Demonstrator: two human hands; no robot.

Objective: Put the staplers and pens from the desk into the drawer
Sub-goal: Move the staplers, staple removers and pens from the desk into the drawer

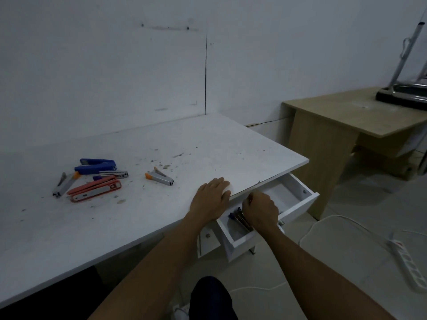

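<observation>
Left hand [211, 197] flat, empty, on desk [161, 215] front edge | right hand [260, 210] curled inside open drawer [298, 210], grip unclear | risk: your staplers [92, 179] remain mid-desk; shutting early traps fingers.

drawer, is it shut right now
No, the drawer is pulled out from under the desk, with the right hand reaching down into it.

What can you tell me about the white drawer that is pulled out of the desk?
The white drawer looks like painted board: a shallow open box with thin walls and a flat front panel. It sticks out from under the white desk top at its right end, pulled open. The right hand reaches down into it, beside a few dark items with a blue tip. The far half looks bare.
</observation>
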